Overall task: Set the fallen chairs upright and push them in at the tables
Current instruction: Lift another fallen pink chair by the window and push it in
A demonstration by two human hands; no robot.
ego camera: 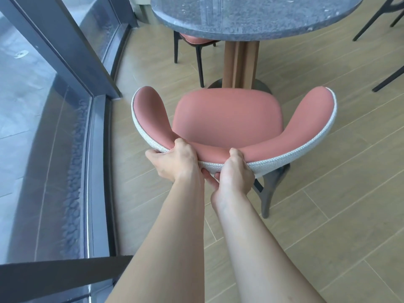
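With both hands, left hand (175, 160) and right hand (235, 171), clamped side by side on its backrest rim, the upright pink-cushioned, white-backed chair (227, 119) needs pushing ahead under your round grey stone desk (251, 22).

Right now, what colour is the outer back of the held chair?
Pale grey-white woven fabric on the chair; its seat is pink. Head view.

We see open floor (328, 193) right of the chair (227, 119); the table post (240, 62) blocks ahead, the window frame (96, 119) crowds left.
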